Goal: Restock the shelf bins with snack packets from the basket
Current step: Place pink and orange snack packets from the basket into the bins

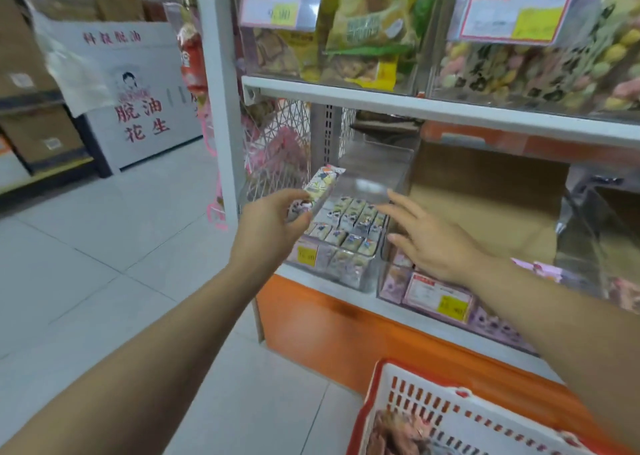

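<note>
The restocking looks partly done. The clear acrylic shelf bin (349, 276) on the lower shelf already holds a tidy layer of small white-and-yellow wrapped snack packets (349, 222), with room left behind them. One more long packet in the same white-and-yellow wrapper (320, 187) is held just above the bin's left front corner, not yet inside.

The left hand (268, 227) pinches that packet between curled fingers and thumb. The right hand (429, 236) reaches to the bin's right side with fingers straight and spread, holding nothing. Whether its fingertips touch the bin's transparent lid cannot be told.

The white slatted plastic basket with a red rim (415, 395) sits low at the right. Brownish packets show inside it, so more stock seems left to shelve.

By count there are two hands, one basket, and one packet in hand. The bin's top layer shows a dozen or more packets, too blurred for an exact number.
</note>
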Demonstrator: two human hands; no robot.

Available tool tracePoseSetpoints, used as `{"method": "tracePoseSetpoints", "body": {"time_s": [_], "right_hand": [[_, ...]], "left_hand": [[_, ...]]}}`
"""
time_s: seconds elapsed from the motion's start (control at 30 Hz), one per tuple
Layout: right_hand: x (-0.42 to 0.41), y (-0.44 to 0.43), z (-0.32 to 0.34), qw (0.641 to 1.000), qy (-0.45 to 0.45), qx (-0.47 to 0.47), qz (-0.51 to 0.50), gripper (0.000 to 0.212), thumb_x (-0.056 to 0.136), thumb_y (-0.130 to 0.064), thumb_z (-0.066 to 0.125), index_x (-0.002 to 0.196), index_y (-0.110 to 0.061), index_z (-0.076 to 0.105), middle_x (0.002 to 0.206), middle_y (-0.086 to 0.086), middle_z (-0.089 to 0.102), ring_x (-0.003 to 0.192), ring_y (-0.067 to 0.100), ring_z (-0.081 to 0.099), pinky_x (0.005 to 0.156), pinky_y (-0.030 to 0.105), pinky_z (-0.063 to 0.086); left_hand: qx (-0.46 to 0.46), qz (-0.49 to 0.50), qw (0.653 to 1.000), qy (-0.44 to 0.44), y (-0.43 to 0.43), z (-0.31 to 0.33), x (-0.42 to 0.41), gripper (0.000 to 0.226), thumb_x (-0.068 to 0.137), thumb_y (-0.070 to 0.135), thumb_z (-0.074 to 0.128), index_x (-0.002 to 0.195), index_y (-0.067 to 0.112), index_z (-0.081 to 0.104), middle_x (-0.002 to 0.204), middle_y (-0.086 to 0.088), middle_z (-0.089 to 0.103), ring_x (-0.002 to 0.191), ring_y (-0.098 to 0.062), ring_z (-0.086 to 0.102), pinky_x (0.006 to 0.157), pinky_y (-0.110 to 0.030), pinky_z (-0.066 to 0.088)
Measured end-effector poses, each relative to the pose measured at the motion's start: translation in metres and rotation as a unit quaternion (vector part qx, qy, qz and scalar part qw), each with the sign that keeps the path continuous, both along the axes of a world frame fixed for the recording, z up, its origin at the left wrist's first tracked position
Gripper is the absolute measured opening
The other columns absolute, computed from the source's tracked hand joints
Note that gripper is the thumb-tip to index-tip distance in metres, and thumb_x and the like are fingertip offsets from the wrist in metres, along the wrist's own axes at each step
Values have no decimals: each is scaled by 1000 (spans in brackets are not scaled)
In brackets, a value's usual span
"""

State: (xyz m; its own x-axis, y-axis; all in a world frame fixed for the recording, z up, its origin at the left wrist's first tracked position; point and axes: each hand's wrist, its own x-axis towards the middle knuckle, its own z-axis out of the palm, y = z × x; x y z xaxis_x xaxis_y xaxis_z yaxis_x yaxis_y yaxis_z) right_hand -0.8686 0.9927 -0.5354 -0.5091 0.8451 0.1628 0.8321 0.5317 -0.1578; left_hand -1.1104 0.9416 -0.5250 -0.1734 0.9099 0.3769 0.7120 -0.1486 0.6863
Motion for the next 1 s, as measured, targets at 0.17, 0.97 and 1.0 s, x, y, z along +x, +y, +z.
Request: {"method": "tracePoseSetpoints", "body": {"time_s": [0.17,0.97,1.0], "right_hand": [[3,2,-15,997,75,-2,17,49,98,-34,44,144,-36,29,157,-17,6,119,12,49,98,30,41],[5,2,-17,991,119,-39,48,54,100,-34,41,148,-38,18,157,-20,-8,143,10,17,111,25,22],[4,-1,-16,992,114,-36,42,56,99,-33,42,149,-37,16,157,-18,-9,144,10,13,113,25,19]], "left_hand": [[-78,6,995,64,88,-17,10,32,92,23,60,123,15,63,124,-9,63,100,-23,62,77,-26,45],[-246,-109,920,284,134,-25,37,44,96,3,42,137,20,49,142,-7,48,117,-25,55,93,-31,43],[-205,-99,940,252,123,-23,39,39,97,8,43,133,21,53,140,-5,51,112,-23,57,90,-30,44]]}}
